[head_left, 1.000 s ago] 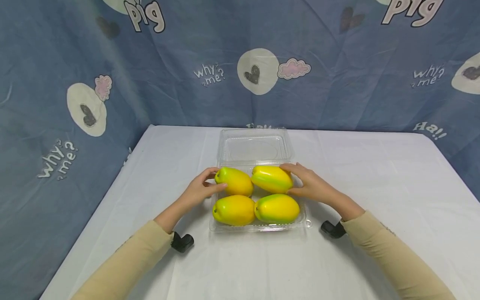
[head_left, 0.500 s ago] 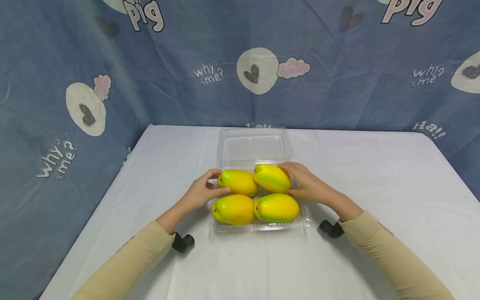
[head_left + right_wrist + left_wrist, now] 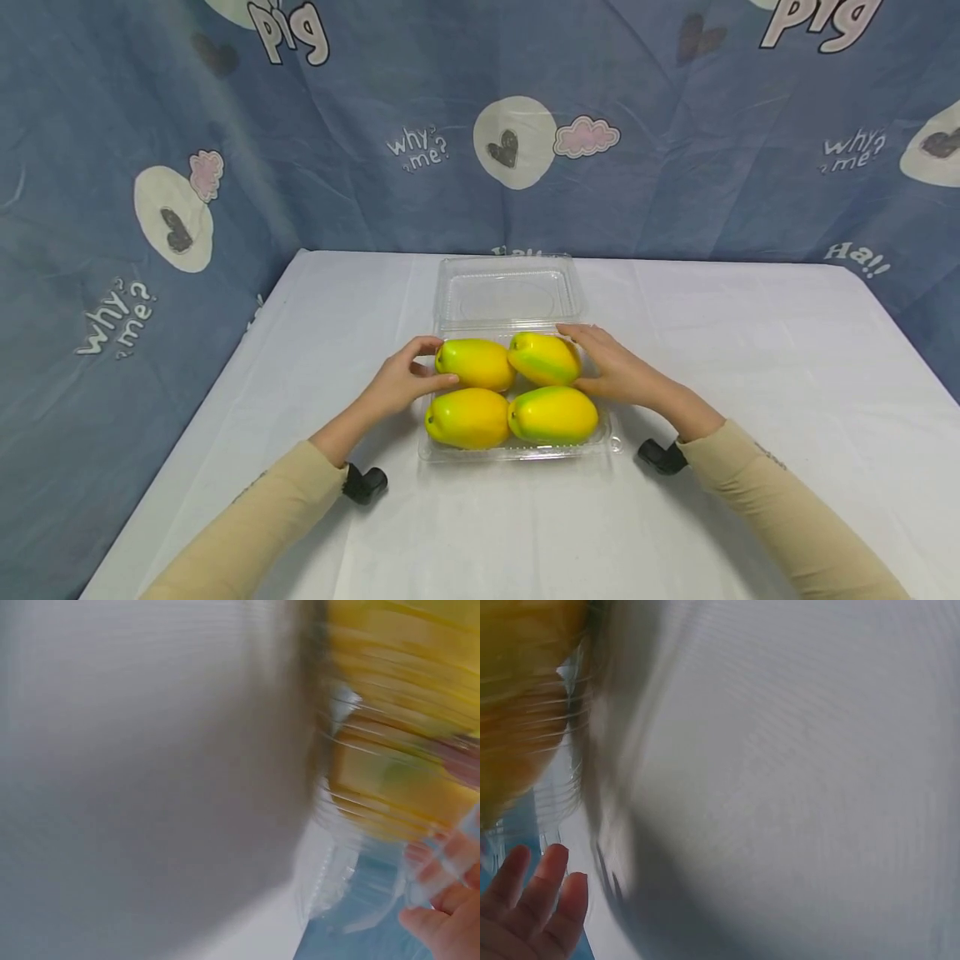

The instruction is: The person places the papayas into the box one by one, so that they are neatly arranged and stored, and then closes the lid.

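Several yellow-green papayas lie in an opened clear plastic clamshell box (image 3: 517,454), in two rows. My left hand (image 3: 401,379) is at the stem end of the far left papaya (image 3: 476,364), thumb on the near side and index finger on the far side. My right hand (image 3: 618,367) spans the right end of the far right papaya (image 3: 545,358) in the same way, between thumb and fingers. The near left papaya (image 3: 467,418) and near right papaya (image 3: 553,415) lie untouched. In the left wrist view, several fingers (image 3: 544,896) extend outside the box wall.
The box's clear lid (image 3: 510,293) lies folded back behind it on the white-covered table (image 3: 750,350). A blue printed curtain (image 3: 360,183) hangs behind and to the left. Black wrist cameras (image 3: 365,483) sit under both wrists.
The far left papaya has shifted slightly right and nearer, the left hand following it. The far right papaya has turned a little, its stem end first lifting, then lowering. The near papayas stay put.
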Tool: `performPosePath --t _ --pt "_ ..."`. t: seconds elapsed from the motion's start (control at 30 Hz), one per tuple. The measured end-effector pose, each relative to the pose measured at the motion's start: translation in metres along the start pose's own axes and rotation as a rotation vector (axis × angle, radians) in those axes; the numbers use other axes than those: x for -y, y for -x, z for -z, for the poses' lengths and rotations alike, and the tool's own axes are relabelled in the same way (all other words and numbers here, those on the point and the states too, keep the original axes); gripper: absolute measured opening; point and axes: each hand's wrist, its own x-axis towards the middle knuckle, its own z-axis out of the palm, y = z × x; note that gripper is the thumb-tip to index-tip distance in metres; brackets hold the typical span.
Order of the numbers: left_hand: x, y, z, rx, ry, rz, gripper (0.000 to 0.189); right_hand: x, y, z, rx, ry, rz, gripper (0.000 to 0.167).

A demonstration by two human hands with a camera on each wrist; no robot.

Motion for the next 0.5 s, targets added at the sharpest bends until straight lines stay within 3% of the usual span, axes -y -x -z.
performPosePath --t 0.27,0.5 --pt "0.006 0.001 0.017 -0.048 0.122 -0.007 0.067 -0.005 0.004 0.018 -0.099 -0.089 -0.051 0.069" --pt "0.009 -0.012 0.034 -0.110 0.157 -0.010 0.062 -0.020 0.000 0.029 -0.195 -0.191 -0.147 0.063"
